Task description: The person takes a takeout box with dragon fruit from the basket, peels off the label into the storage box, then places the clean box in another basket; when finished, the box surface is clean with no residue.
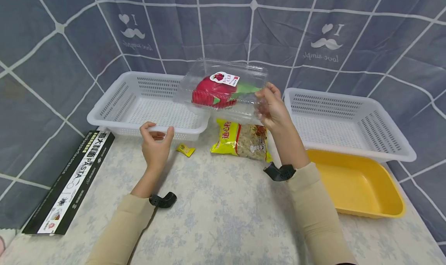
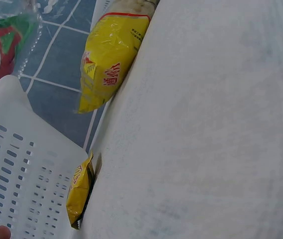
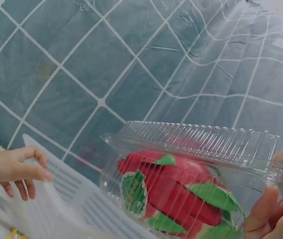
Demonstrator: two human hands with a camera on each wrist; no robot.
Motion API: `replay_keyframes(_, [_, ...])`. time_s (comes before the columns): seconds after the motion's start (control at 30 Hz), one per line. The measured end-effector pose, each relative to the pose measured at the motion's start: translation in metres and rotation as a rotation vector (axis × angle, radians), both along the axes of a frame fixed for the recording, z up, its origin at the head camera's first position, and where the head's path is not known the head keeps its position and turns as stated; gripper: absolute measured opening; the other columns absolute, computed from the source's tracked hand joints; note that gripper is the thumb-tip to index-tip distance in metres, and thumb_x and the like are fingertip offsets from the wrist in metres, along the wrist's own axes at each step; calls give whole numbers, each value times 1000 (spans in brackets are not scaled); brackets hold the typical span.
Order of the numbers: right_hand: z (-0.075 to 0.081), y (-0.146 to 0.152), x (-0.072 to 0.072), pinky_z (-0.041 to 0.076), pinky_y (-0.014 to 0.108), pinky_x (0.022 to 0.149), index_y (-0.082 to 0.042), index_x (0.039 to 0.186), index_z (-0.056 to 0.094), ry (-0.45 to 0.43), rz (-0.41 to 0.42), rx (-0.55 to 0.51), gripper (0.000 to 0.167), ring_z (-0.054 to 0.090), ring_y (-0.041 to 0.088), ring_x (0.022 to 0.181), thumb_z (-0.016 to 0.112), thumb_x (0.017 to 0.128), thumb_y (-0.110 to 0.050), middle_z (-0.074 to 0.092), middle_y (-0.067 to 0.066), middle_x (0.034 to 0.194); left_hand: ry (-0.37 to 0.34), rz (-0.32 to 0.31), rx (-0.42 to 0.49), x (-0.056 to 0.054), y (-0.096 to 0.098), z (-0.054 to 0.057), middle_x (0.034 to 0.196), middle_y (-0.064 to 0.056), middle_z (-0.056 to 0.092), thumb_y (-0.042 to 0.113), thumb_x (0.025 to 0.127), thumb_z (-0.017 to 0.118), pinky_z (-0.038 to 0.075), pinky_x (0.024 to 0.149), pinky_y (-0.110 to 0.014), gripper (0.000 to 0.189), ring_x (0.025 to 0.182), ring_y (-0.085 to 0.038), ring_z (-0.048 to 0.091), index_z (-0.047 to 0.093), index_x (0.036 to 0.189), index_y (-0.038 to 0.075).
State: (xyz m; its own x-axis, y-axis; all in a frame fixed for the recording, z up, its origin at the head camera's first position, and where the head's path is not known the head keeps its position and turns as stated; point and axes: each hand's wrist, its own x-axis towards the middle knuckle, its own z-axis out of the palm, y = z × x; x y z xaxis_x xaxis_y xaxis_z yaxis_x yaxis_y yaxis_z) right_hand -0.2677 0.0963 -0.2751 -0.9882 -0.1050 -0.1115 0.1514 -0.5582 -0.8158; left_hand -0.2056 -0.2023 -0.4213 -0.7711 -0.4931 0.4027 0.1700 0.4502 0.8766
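My right hand [image 1: 271,106] grips the right end of a clear plastic clamshell box [image 1: 189,79], thumb and fingers at its edge. Inside lies a red dragon fruit [image 1: 209,91] with green scales, under a printed sticker. The box is raised, tilted, overlapping the right part of a white slotted basket [image 1: 104,120] in the head view. At that basket's front rim, my left hand [image 1: 155,147] has its fingers curled round the edge. Only a fingertip [image 2: 2,232] of it shows in the left wrist view. A small yellow packet [image 1: 186,149] lies just right of the left hand.
A yellow bag of pasta [image 1: 240,141] lies below the box. Farther right stand a second white basket [image 1: 400,151] and a yellow tub [image 1: 359,180]. A long black pasta box [image 1: 69,183] lies at the left. A grey patterned curtain [image 1: 223,29] rises behind.
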Motion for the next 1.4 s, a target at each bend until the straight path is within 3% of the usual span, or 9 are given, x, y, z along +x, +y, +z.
replay_keyframes(0.1, [-2,7,7,30,14,37,-21,149,16,10,7,-6,74,33,4,42,48,87,4,42,-3,74,6,0,-1,1,1,0,92,-16,60,38,90,69,41,69,-37,58,83,-25,57,36,125,7])
replay_keyframes(0.5, [-6,33,34,29,15,35,-27,143,20,24,84,-86,65,35,7,43,43,91,5,42,-4,59,29,18,-11,3,0,0,90,-16,60,38,89,70,41,69,-37,58,81,-27,57,36,123,6])
replay_keyframes(0.7, [-7,47,46,30,14,36,-26,136,26,23,122,-109,56,39,8,42,39,91,5,45,-2,60,26,25,-13,3,0,1,90,-17,61,39,89,70,41,69,-37,58,81,-28,58,36,123,7])
replay_keyframes(0.9, [-10,60,64,32,14,37,-29,147,22,9,148,-97,69,40,8,47,37,89,5,46,0,65,15,22,-13,3,0,0,90,-17,61,38,89,69,41,69,-37,58,82,-28,58,36,124,6])
replay_keyframes(1.03, [-12,64,75,33,13,37,-29,146,20,10,157,-96,69,40,8,50,37,88,5,45,0,66,16,22,-12,3,0,0,90,-14,60,38,89,69,41,70,-36,57,82,-28,58,36,125,7])
replay_keyframes(1.23, [-17,69,93,35,13,37,-26,139,24,47,197,-149,64,41,8,52,43,88,6,46,0,67,23,25,-7,2,1,0,88,-11,60,39,89,69,41,69,-35,57,80,-23,57,37,124,8])
replay_keyframes(1.4, [-24,79,108,38,12,39,-24,134,23,84,280,-212,63,41,9,57,50,87,8,48,0,68,28,15,0,1,3,1,87,-10,60,40,89,69,41,69,-34,58,79,-20,56,37,124,7])
